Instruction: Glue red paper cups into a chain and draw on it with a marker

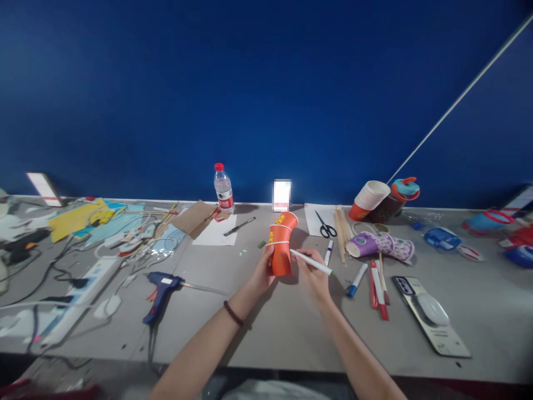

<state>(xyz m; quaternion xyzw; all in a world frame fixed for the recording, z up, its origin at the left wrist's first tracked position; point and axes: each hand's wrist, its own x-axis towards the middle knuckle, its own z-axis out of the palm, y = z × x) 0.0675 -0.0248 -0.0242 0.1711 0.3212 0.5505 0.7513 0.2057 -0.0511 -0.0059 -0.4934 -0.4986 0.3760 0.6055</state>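
Several orange paper cups (281,250), joined end to end in a bent stack with yellow markings, stand tilted at the middle of the table. My left hand (261,273) is closed around the lower part of the stack from the left. In my right hand (312,276) is a white marker pen (312,261) with a green end pointing right. Its other tip meets or nearly meets the lower cup's right side; contact cannot be made out. A purple-capped marker (328,253) lies just beyond my right hand, and a blue marker (357,280) to its right.
A blue glue gun (164,289) lies left, near a white power strip (83,300) and cables. Behind are a water bottle (224,191), a craft knife (239,226), and scissors (325,225). Rightward are stacked cups (370,197), purple cups (378,245), red markers (378,289) and a phone (431,316).
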